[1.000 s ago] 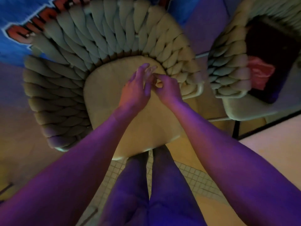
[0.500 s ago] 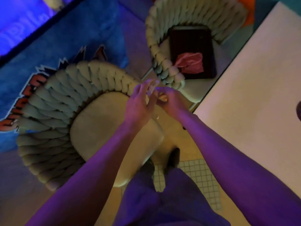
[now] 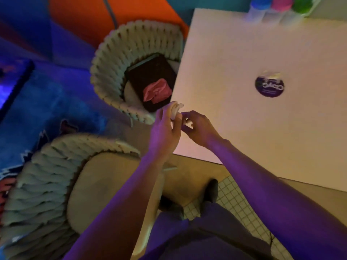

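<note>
My left hand (image 3: 165, 130) holds a small pale crumpled scrap (image 3: 175, 110) between thumb and fingertips, just off the near left corner of the white table (image 3: 244, 117). My right hand (image 3: 199, 128) is close beside it with fingers curled, pinching a small pale bit (image 3: 188, 122) at its fingertips. What the scraps are made of is too blurred to tell. Both hands hover in the air above the table corner.
A woven-back chair (image 3: 56, 184) with a beige seat stands below left. A second woven chair (image 3: 135, 44) carries a dark tray (image 3: 150, 76) with a pink crumpled cloth (image 3: 156, 90). A round dark sticker (image 3: 269, 86) lies on the table; lidded jars (image 3: 272, 10) stand at its far edge.
The view has swung right, from the near chair's seat to the table corner. Both hands stayed together at the pale scrap and now hover by the table.
</note>
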`<state>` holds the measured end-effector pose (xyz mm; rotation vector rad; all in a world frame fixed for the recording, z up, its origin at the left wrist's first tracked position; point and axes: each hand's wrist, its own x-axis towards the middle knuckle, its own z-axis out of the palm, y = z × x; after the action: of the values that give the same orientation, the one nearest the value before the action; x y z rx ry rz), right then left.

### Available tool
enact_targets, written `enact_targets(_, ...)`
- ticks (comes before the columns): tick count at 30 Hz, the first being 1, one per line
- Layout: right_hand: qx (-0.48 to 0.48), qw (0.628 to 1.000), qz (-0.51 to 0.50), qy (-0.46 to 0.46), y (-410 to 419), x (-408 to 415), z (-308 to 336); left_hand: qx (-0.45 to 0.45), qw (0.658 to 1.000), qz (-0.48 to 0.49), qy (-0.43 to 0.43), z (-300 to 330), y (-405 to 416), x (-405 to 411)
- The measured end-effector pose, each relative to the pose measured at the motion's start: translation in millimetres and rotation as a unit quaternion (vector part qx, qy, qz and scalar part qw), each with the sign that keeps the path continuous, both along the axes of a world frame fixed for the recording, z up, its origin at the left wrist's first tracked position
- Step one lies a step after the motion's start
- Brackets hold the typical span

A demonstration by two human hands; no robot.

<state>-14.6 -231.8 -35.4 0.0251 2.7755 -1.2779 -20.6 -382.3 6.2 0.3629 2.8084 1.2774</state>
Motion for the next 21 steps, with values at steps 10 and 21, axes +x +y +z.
enact_targets(10, 0.018, 0.996, -0.091, 0.009, 159, 48, 20, 0.024, 0.996, -0.09, -0.01, 19, 165, 18)
enact_targets(21, 0.013, 0.985, -0.158, 0.067, 259, 16, 51, 0.013, 0.985, -0.166, 0.04, 50, 267, -37)
